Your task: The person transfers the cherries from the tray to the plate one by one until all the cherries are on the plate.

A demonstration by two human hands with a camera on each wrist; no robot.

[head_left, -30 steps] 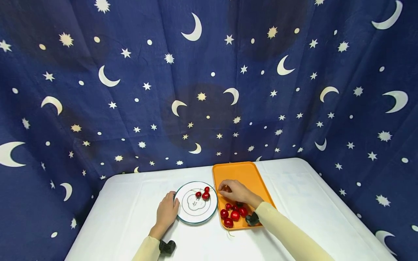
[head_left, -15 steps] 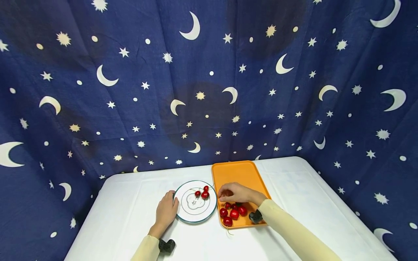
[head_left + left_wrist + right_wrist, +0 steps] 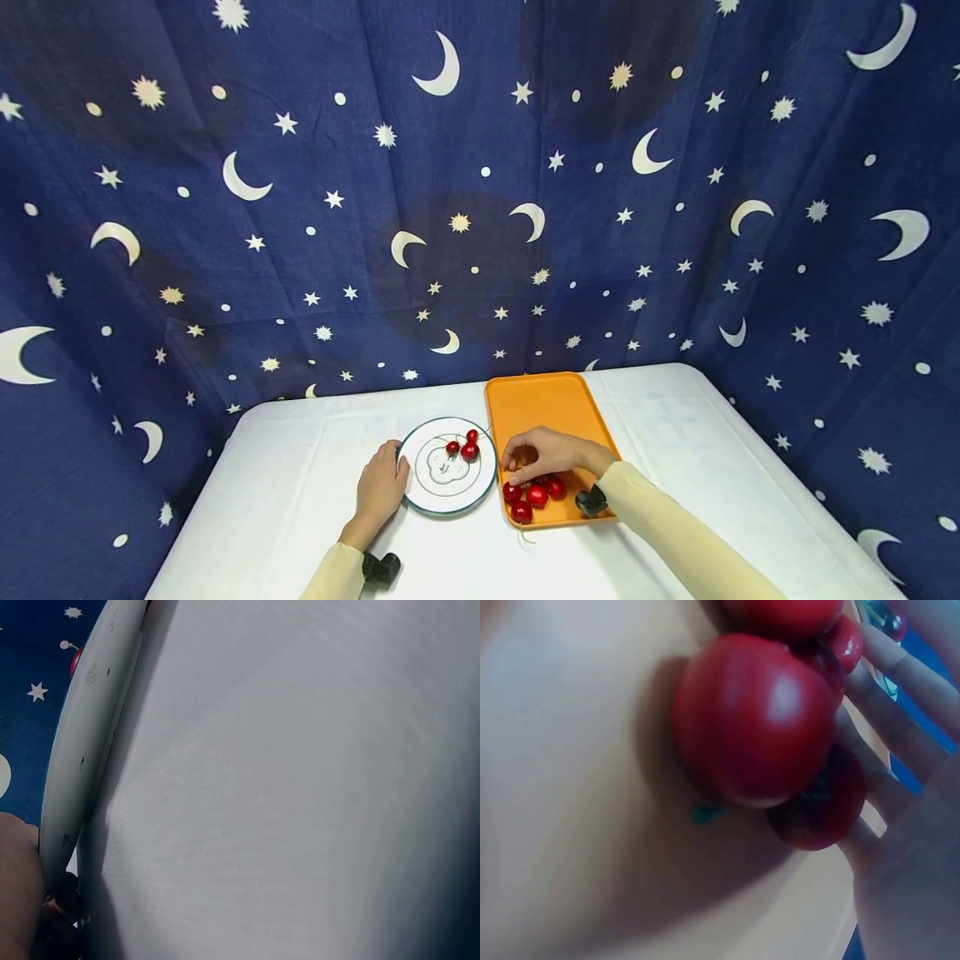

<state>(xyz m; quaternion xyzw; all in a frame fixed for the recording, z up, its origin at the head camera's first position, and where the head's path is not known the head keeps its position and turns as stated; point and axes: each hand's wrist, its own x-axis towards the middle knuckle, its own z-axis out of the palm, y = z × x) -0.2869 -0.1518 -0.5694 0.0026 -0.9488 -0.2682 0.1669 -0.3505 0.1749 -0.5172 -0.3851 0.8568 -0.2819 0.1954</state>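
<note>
My left hand [image 3: 381,487] grips the left rim of a white plate [image 3: 427,496] with a dark green edge, thumb on top. The left wrist view has the plate's underside [image 3: 86,735] edge-on, beside part of the hand [image 3: 19,885]. Three red cherries [image 3: 469,452] with stems lie on the plate. My right hand [image 3: 551,454] is over an orange tray [image 3: 536,400], thumb and fingers apart, at several red cherries [image 3: 537,496]. In the right wrist view its fingers [image 3: 900,727] extend behind a large round red fruit [image 3: 754,720] and smaller ones; nothing is plainly pinched.
A white cloth [image 3: 300,467] covers the table under plate and tray. One cherry stem hangs over the tray's front edge. A dark blue curtain [image 3: 337,250] with moons and stars stands behind and at the sides. Each wrist wears a black camera [image 3: 381,569].
My right hand has moved toward the front of the tray, its thumb now beside the cherries there. The left hand and the plate stay in place.
</note>
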